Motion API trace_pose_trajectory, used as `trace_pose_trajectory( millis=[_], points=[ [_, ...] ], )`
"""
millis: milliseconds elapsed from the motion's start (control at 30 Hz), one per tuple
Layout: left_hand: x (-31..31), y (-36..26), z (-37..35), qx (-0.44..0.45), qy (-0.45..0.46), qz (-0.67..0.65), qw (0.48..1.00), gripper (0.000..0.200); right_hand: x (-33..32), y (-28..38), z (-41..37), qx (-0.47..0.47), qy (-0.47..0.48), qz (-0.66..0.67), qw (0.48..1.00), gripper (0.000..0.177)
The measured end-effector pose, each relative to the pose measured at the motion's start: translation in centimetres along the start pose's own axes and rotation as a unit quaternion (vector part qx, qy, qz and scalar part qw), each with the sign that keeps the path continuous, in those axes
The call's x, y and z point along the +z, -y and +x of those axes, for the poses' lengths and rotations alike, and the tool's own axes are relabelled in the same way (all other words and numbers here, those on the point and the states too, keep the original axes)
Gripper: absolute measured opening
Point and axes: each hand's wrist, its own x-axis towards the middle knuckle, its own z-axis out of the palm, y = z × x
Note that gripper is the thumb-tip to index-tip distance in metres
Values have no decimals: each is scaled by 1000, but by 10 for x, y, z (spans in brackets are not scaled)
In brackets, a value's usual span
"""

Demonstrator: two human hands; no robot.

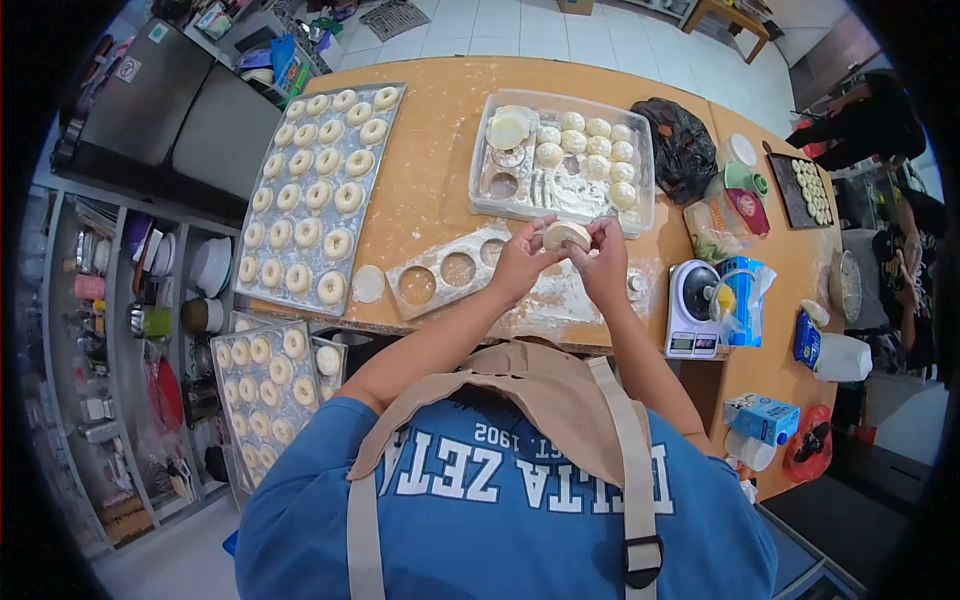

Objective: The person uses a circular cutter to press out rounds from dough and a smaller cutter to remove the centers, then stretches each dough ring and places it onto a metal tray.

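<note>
Between my two hands is a round, pale piece of dough (567, 236), held above the floured tabletop at the near edge of a plastic tub. My left hand (524, 262) grips its left side, fingers closed against it. On the other side my right hand (602, 262) has thumb and fingers pressed to the dough. The clear plastic tub (648, 190) holds several floured dough balls (598, 145) and loose flour. A board with round holes (432, 283) lies left of my hands, partly behind my left forearm. Beside it rests a flat dough disc (368, 284).
A large tray (358, 211) of ring-shaped dough stands at the left, with another tray (268, 400) lower down. To the right are a black plastic bag (678, 150), a kitchen scale (692, 325) and a blue carton (762, 416). Other people stand at the far right.
</note>
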Motion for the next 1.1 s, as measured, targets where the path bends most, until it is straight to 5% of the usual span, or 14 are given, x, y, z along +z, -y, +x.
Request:
trace_pose_trajectory(
  millis=[167, 367, 467, 567, 667, 767, 867, 967, 1100],
  points=[
    [6, -1, 3, 41, -43, -6, 998, 49, 3, 0, 2, -34, -35, -44, 998, 37],
    [9, -6, 15, 127, -75, 223, 964, 35, 5, -18, 11, 19, -95, 59, 994, 35],
    [17, -4, 16, 101, -38, 102, 989, 42, -5, -36, 21, 11, -1, -52, 999, 42],
    [13, 7, 19, 65, 8, 100, 993, 41, -15, -15, 21, 3, 8, -80, 997, 53],
    [18, -2, 13, 129, 33, 95, 987, 48, -18, -23, 25, 6, -41, -103, 994, 60],
    [20, -10, 14, 71, 11, 58, 996, 57, -18, -2, 22, -118, 11, -225, 967, 65],
    [18, -4, 14, 77, 20, 110, 991, 60, -15, -7, 25, -156, -38, -158, 974, 73],
    [15, -1, 15, 95, 75, 47, 991, 62, -21, -18, 31, -62, -19, -111, 992, 79],
    [20, -7, 16, 63, 28, 1, 998, 65, -23, -5, 29, -101, 83, -176, 976, 79]
  ],
)
